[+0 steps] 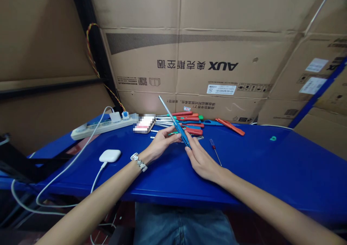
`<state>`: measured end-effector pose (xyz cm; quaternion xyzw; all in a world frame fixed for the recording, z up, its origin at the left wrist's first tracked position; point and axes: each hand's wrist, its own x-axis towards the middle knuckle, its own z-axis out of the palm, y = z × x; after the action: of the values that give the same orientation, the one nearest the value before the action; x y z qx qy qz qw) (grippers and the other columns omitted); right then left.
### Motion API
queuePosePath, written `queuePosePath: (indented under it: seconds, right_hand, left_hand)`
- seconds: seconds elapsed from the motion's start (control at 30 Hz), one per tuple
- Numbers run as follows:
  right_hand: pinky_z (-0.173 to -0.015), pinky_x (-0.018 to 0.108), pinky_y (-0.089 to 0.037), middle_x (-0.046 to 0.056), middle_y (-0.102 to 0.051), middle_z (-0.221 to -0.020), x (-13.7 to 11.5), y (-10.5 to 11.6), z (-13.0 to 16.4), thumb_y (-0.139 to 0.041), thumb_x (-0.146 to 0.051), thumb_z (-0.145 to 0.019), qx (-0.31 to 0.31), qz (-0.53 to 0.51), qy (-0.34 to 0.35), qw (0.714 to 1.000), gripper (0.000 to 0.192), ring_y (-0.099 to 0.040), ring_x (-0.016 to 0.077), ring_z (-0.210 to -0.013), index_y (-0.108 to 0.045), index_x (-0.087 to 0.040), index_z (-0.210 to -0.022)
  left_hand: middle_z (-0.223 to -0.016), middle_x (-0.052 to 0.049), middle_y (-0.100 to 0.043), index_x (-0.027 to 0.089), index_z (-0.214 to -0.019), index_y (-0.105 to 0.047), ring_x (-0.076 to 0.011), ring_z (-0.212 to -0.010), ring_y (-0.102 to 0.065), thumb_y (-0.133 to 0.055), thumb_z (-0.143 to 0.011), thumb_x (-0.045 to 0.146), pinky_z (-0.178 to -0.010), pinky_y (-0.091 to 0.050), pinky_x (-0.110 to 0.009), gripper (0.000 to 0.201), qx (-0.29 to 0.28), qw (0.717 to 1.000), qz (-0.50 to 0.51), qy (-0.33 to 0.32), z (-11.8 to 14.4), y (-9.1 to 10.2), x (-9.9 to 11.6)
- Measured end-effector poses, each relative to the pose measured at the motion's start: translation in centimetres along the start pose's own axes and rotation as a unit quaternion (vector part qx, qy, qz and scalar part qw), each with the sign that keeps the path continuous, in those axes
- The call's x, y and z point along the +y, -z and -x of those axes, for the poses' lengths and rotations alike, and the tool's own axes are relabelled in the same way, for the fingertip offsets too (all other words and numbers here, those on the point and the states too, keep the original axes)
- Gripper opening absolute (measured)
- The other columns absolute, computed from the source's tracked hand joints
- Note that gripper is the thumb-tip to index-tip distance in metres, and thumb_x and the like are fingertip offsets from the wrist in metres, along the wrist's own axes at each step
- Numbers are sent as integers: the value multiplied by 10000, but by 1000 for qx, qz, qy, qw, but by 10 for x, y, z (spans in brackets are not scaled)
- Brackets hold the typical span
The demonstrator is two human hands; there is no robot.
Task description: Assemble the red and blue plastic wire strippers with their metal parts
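Hands: both [162,143] [202,161] grip blue screwdriver [177,125] | table edge [168,196] near, seemingly clear.

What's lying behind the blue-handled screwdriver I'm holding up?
Behind the blue-handled screwdriver a pile of red and blue screwdrivers lies on the blue table. The hands and tool cover the pile's near part.

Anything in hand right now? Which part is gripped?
Both hands, left hand and right hand, hold one blue-handled screwdriver with a long metal shaft by its blue handle; the shaft points up, free.
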<state>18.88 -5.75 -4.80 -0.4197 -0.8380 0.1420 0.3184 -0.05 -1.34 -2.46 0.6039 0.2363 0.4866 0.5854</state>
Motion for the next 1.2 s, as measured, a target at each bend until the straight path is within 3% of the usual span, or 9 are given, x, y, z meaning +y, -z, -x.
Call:
queuePosePath:
  seconds: [0.8, 1.2]
  right_hand:
    - [-1121, 533, -363, 105, -346, -1542, 0, 0, -2, -248, -345, -1023, -9, 8, -5, 1000, 630, -427, 294, -1364, 40, -258, -1577]
    - [-1100, 536, -401, 93, -394, -1505, -2, -2, -3, -290, -321, -1018, 6, 4, -3, 1000, 616, -435, 299, -1355, -34, -294, -1577]
  left_hand:
    - [-1107, -80, -701, 169, -1140, -711, -182, -921, -649, -783, -774, 285, -867, -519, -313, 392, 13, 1000, 8, -1, -1, 1, -4]
    - [-1130, -80, -696, 158, -1057, -726, -212, -991, -646, -810, -704, 257, -858, -516, -308, 376, 50, 998, 32, 17, -3, -2, -5]
